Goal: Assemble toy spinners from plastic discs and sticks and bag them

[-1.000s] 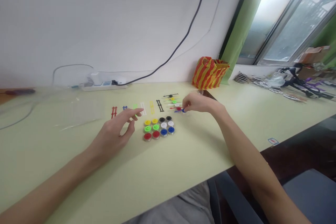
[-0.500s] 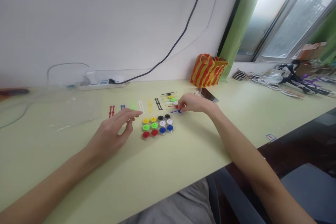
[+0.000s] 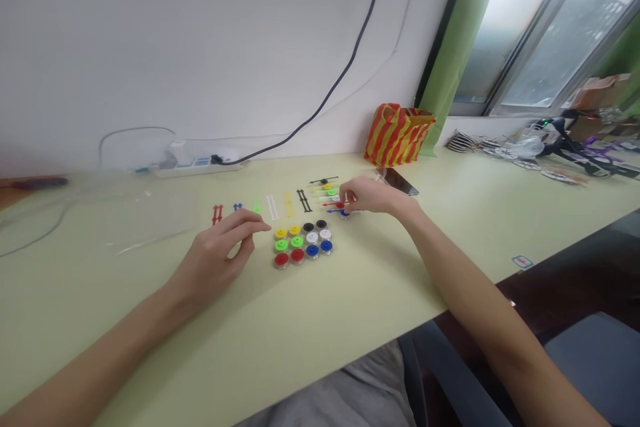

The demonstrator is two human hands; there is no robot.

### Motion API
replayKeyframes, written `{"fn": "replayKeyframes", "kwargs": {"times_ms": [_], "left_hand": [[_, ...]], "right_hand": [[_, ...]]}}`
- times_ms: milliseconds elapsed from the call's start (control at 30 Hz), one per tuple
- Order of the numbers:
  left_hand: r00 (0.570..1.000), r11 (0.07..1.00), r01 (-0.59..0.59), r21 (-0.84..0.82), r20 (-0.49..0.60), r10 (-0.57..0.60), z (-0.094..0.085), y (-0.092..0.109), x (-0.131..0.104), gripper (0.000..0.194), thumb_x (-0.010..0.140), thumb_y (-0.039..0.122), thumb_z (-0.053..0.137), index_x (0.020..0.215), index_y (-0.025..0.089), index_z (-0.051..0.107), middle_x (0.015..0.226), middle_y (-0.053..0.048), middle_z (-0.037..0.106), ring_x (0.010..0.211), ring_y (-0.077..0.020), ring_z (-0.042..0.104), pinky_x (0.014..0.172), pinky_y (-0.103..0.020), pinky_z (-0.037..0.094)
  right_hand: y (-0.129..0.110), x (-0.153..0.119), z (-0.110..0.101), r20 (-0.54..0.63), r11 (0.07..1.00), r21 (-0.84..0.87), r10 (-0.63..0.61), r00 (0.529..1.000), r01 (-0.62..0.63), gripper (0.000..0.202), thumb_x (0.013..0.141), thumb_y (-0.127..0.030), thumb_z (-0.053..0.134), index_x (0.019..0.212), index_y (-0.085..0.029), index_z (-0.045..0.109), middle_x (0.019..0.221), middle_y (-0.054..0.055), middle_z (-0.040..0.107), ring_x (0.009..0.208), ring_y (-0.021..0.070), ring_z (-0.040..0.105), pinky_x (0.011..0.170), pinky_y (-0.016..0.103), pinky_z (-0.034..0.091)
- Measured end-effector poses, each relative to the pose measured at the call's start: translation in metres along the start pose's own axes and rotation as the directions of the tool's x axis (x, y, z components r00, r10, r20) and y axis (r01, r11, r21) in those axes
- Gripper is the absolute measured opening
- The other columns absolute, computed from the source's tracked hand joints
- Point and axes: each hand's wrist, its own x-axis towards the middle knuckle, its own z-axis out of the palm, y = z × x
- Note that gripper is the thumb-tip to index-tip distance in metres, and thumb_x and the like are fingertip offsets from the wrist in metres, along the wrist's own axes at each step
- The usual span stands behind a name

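Note:
My left hand hovers over the table with thumb and fingers apart, holding nothing. Its fingertips are just left of the rows of small round pieces with coloured tops: yellow, green, red, blue, white and black. My right hand is closed, its fingertips bent down at the red arrow spinner. Just nearer to me sits a blue arrow spinner. Behind them stand green, yellow and black spinners; fingers partly cover the row.
Loose arrows lie in pairs behind the discs: red, white, yellow and black. A phone and striped bag are behind my right hand. A power strip lies along the wall.
My right hand has lifted slightly and shifted back from the blue spinner towards the red one. My left hand's fingertips have lowered a little. The view has shifted slightly.

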Motion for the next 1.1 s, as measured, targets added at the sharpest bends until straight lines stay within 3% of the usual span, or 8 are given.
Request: {"fn": "replayKeyframes", "kwargs": {"times_ms": [133,267,467,633,833,933,1000,1100], "left_hand": [[0.986,0.966,0.158,0.205,-0.078,-0.144,-0.019,-0.05,-0.004,0.027,0.091,0.019,0.046,0.094,0.026,0.073,0.107,-0.004,0.073,0.093,-0.0214,0.071,0.084,-0.034,0.055],[0.798,0.676,0.589,0.442,-0.186,-0.574,-0.049,-0.11,-0.022,0.044,0.098,0.026,0.035,0.132,0.019,0.062,0.146,-0.014,0.057,0.135,-0.0326,0.054,0.113,-0.049,0.041],[0.6,0.509,0.684,0.522,-0.008,-0.8,-0.055,-0.15,-0.056,0.06,0.096,0.051,0.045,0.137,0.01,0.06,0.152,-0.024,0.053,0.144,-0.0402,0.045,0.115,-0.06,0.035],[0.635,0.55,0.672,0.496,-0.003,-0.772,-0.052,-0.154,-0.061,0.039,0.098,0.036,0.044,0.12,0.015,0.069,0.14,-0.018,0.065,0.139,-0.0358,0.052,0.109,-0.05,0.043],[0.746,0.603,0.665,0.44,-0.359,-0.561,-0.068,-0.119,-0.029,0.054,0.108,0.032,0.02,0.135,0.008,0.059,0.15,-0.025,0.052,0.143,-0.0365,0.046,0.115,-0.056,0.033],[0.892,0.789,0.435,0.434,-0.33,-0.311,-0.062,-0.081,-0.007,0.039,0.109,0.032,0.034,0.133,0.023,0.063,0.142,-0.011,0.063,0.135,-0.0255,0.055,0.113,-0.043,0.042],[0.988,0.885,0.068,0.461,-0.154,0.004,-0.05,-0.052,0.005,0.035,0.105,0.02,0.045,0.135,0.026,0.063,0.141,-0.01,0.065,0.133,-0.0261,0.058,0.11,-0.045,0.044],[0.957,0.856,-0.287,0.429,0.102,0.27,-0.031,-0.018,0.013,0.056,0.099,0.0,0.043,0.146,0.029,0.055,0.156,-0.01,0.053,0.141,-0.0236,0.052,0.118,-0.046,0.04]], "right_hand": [[0.003,-0.001,-0.001,-0.204,0.998,-0.02,0.054,0.977,-0.059,0.016,0.092,-0.031,0.067,0.101,-0.019,0.07,0.092,0.005,0.073,0.074,0.0166,0.061,0.06,0.027,0.034],[0.007,0.004,0.007,-0.421,0.988,-0.025,0.13,0.898,-0.154,0.016,0.096,-0.026,0.055,0.097,-0.021,0.07,0.085,0.005,0.073,0.076,0.0189,0.062,0.063,0.028,0.034],[0.011,0.013,0.022,-0.478,0.991,0.018,0.126,0.869,-0.134,0.015,0.093,-0.025,0.054,0.093,-0.022,0.069,0.073,0.002,0.07,0.07,0.0193,0.062,0.061,0.029,0.034],[0.011,0.012,0.025,-0.51,0.992,0.039,0.119,0.852,-0.116,0.016,0.091,-0.026,0.054,0.091,-0.021,0.069,0.068,0.002,0.067,0.065,0.0188,0.059,0.059,0.029,0.034],[0.005,0.009,0.023,-0.658,0.991,0.091,0.134,0.741,-0.098,0.018,0.092,-0.028,0.054,0.09,-0.021,0.07,0.062,0.0,0.06,0.058,0.0175,0.053,0.06,0.03,0.037],[-0.013,0.005,0.023,-0.751,0.992,0.122,0.086,0.654,0.01,0.02,0.095,-0.029,0.053,0.099,-0.021,0.071,0.067,0.002,0.061,0.062,0.0187,0.055,0.066,0.033,0.043],[-0.031,0.002,0.026,-0.786,0.977,0.138,0.008,0.618,0.163,0.031,0.097,-0.029,0.051,0.122,-0.021,0.066,0.084,0.005,0.067,0.073,0.0207,0.06,0.073,0.035,0.048],[-0.061,-0.005,0.032,-0.746,0.909,0.152,-0.153,0.649,0.389,0.052,0.099,-0.034,0.052,0.15,-0.026,0.045,0.126,0.012,0.064,0.1,0.0251,0.063,0.086,0.04,0.051]]}}
